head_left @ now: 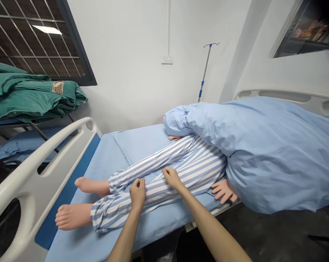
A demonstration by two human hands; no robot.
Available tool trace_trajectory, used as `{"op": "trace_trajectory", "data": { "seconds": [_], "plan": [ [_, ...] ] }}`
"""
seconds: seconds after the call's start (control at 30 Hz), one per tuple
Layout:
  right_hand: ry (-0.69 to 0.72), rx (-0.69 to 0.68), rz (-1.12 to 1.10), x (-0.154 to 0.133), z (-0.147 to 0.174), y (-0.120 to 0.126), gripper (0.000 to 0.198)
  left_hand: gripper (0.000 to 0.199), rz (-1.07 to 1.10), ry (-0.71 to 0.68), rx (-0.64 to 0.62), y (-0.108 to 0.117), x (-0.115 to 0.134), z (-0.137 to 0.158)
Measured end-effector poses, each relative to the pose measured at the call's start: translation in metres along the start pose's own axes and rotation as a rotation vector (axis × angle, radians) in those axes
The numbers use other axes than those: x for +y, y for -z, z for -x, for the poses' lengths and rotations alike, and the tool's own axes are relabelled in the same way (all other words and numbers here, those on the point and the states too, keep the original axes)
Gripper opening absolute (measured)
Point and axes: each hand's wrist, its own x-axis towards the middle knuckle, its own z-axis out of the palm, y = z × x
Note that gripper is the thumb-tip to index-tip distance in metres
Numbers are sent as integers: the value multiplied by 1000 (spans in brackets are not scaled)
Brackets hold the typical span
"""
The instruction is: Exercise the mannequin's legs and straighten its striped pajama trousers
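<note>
A patient manikin lies on the bed in blue-and-white striped trousers [199, 160], its bare feet [73, 217] toward the left. My left hand [137, 193] is closed over the near trouser leg, around the shin. Farther up that leg, near the knee, my right hand [172, 177] is closed with fingertips together at the leg's inner side. Whether either hand pinches cloth is hidden. A bunched light blue quilt [262, 145] covers the upper body. From under it come the manikin's near hand [224, 191] and the fingers of its far hand [175, 138].
The bed has a blue sheet [106, 153], a cream footboard [41, 160] at left and a headboard [287, 96] at right. An IV pole [205, 71] stands by the wall. Folded green cloth [30, 96] lies on a rack under the barred window [35, 36].
</note>
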Motion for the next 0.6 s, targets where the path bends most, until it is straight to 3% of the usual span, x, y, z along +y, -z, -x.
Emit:
{"op": "trace_trajectory", "data": {
  "seconds": [0.17,0.37,0.47,0.6],
  "plan": [
    [50,-6,46,8,1,13,34,32,48,-31,-189,-26,9,11],
    [5,102,122,24,-1,50,34,31,45,-49,-207,-41,20,15],
    [-11,67,96,27,-3,57,34,31,14,-68,-239,-52,23,16],
    [-14,60,12,27,-8,64,34,31,22,-38,-186,-64,24,20]
  ]
}}
